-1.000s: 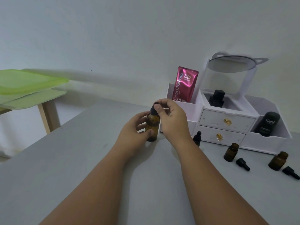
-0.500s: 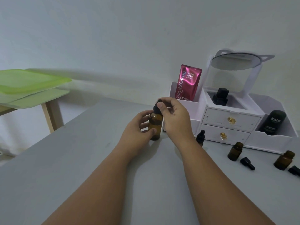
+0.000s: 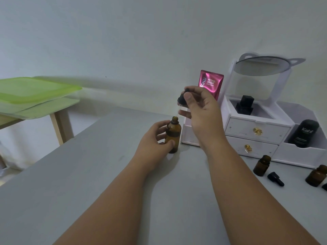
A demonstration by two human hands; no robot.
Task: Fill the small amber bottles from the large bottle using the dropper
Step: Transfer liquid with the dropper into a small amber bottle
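Grey table [image 3: 88, 183]: 1 lg bottle [image 3: 173, 138], 2 sm bottles [image 3: 261, 165] [image 3: 317, 176], 1 dropper [image 3: 181, 101].

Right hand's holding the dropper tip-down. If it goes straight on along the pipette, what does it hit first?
Most likely the open mouth of the large amber bottle, gripped by the left hand directly below the dropper in the right hand; depth is unclear.
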